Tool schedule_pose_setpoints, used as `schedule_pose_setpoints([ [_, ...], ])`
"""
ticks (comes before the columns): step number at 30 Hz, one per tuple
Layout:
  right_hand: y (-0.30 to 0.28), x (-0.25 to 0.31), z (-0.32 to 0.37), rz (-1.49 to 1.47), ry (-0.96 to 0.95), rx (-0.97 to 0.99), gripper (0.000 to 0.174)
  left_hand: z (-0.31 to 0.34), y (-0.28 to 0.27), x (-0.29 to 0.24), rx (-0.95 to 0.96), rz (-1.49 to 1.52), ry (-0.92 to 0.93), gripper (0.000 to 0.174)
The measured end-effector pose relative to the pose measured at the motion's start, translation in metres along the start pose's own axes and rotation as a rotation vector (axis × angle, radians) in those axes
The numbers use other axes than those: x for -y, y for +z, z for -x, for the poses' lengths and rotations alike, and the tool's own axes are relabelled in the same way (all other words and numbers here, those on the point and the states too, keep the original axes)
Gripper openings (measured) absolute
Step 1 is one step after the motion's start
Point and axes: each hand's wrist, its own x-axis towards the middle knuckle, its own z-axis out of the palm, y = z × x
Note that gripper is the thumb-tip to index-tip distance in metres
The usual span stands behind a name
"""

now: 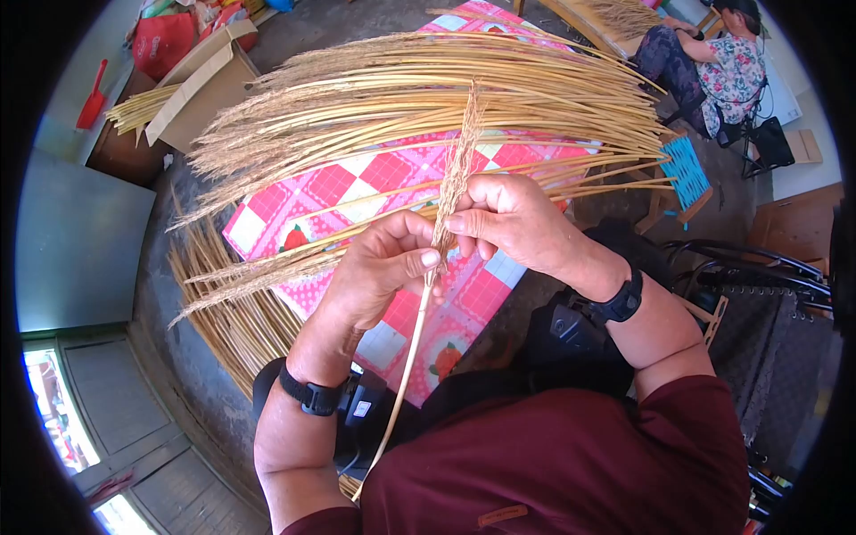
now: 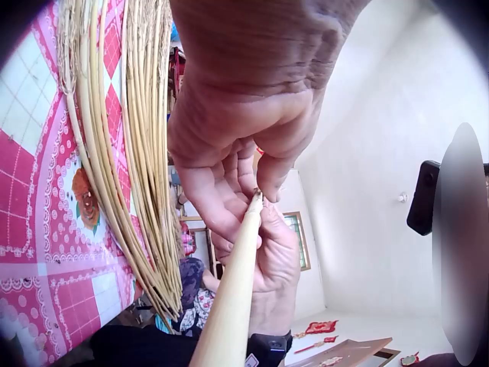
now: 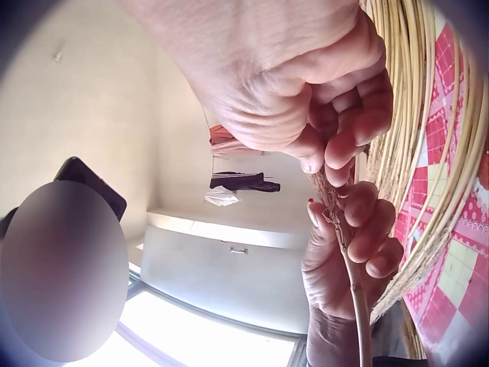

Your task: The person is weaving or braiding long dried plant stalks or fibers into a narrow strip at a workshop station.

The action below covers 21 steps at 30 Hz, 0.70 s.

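One dried broomcorn stalk [image 1: 409, 352] slants up from the person's lap, with its brushy seed head [image 1: 461, 147] pointing away over the table. My left hand [image 1: 374, 267] pinches it at the base of the seed head, thumb on top. Just above, thumb and fingers of my right hand [image 1: 517, 218] pinch the lower part of the head. In the right wrist view the two hands are close together along the stalk, the left one with its fingers curled round it. Seen from the left wrist, the bare stem [image 2: 233, 290] runs toward the camera.
A large pile of broomcorn stalks [image 1: 428, 89] lies across the table with a pink checked cloth [image 1: 406, 325]. More stalks [image 1: 245, 308] lie at its left. A cardboard box [image 1: 209, 94] stands at back left, a blue woven stool [image 1: 687, 174] at right. Another person [image 1: 727, 71] sits at back right.
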Motion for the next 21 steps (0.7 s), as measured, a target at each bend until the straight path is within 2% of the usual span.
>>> schedule_pose_setpoints([
  [13,0.0009,-0.0047,-0.0014,0.004,-0.001,0.02,0.012,0.004,0.0006,-0.0002,0.01,0.072,-0.027,0.015],
  [21,0.0009,-0.0019,-0.0001,0.031,0.002,0.023,0.012,0.0042,0.002,0.0005,-0.073,0.072,0.005,0.015],
])
